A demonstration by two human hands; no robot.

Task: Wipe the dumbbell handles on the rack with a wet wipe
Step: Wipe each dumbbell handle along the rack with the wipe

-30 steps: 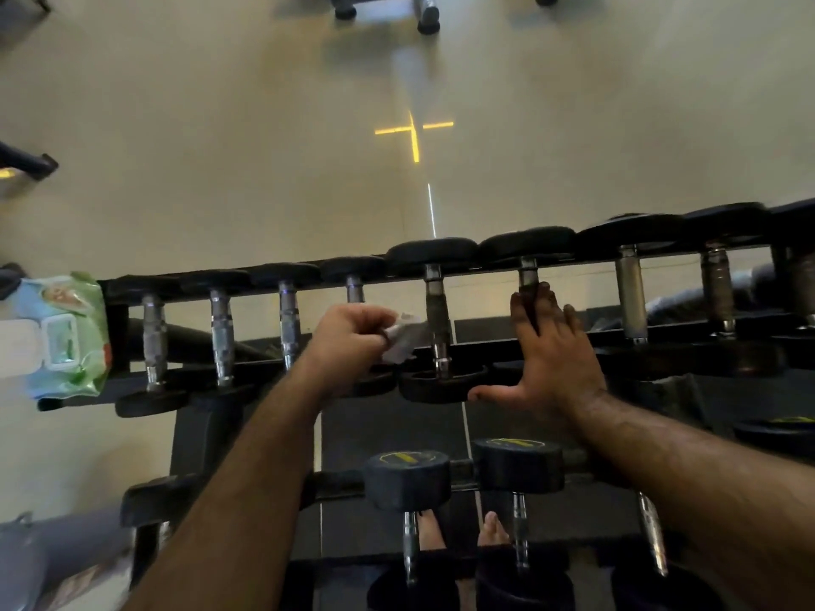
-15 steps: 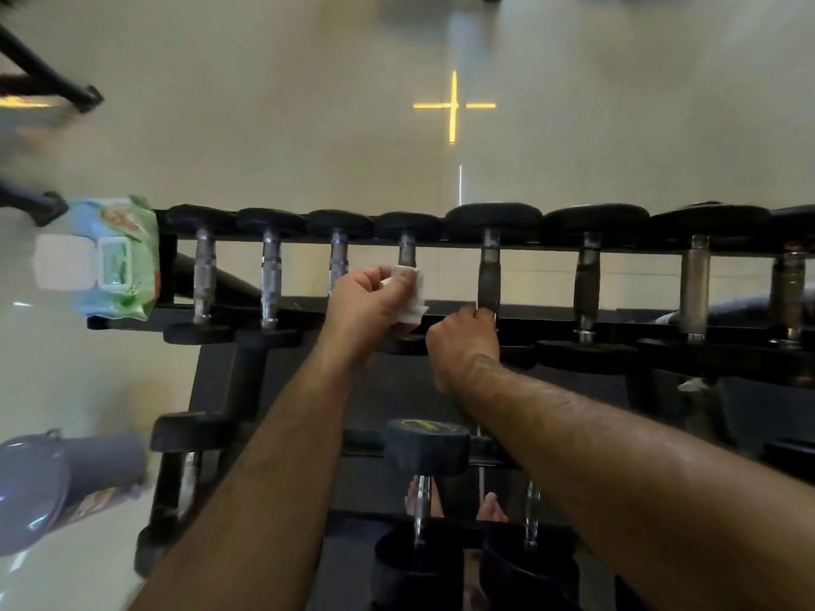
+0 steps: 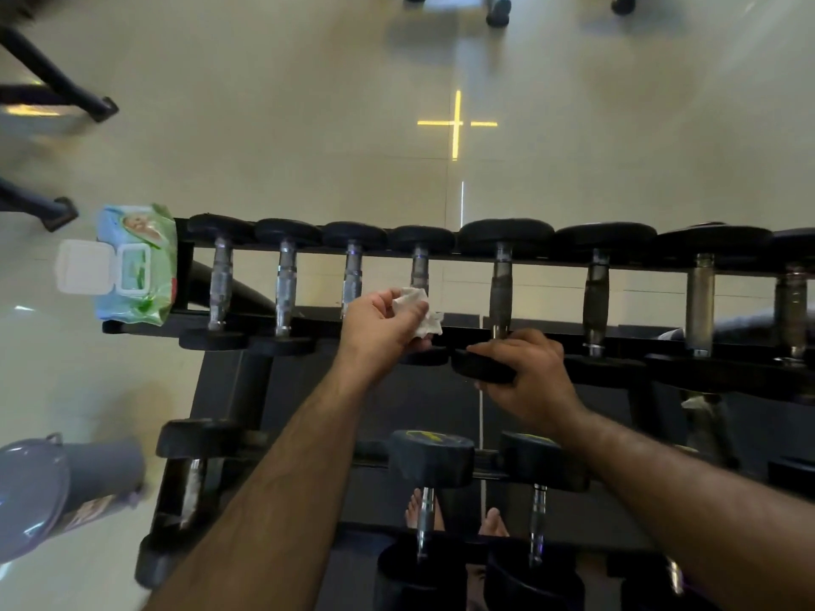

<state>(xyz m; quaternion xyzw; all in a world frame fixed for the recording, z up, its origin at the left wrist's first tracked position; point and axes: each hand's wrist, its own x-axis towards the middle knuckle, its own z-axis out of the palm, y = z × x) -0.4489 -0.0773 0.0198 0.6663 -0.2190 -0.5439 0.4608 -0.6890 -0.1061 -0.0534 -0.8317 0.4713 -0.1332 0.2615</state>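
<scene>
Nearest the camera, two bare forearms reach forward over the lower tier of the rack, where two hex-headed dumbbells with chrome handles and yellow-marked black rubber ends sit side by side, a third round-ended one lying toward the lower tier's left end; two bare feet show on the floor beneath. Further out, the right hand curls its fingers round the near black disc of the fifth dumbbell on the top tier, gripping it at the front rail. Just to its left, the left hand pinches a crumpled white wet wipe between thumb and fingers, the wipe pressed against the lower part of the fourth dumbbell handle, near the middle of the top tier. Eight dumbbells stand in that row, each with round black rubber ends; the four on the left have slim knurled chrome handles, those to the right thicker, duller ones. At the rack's left end lies a soft green and blue wipes pack, its white flip lid open. A grey lidded bin stands on the floor at lower left. Beyond the rack stretches a glossy beige tiled floor bearing a yellow cross mark, with dark equipment legs at the far and left edges.
</scene>
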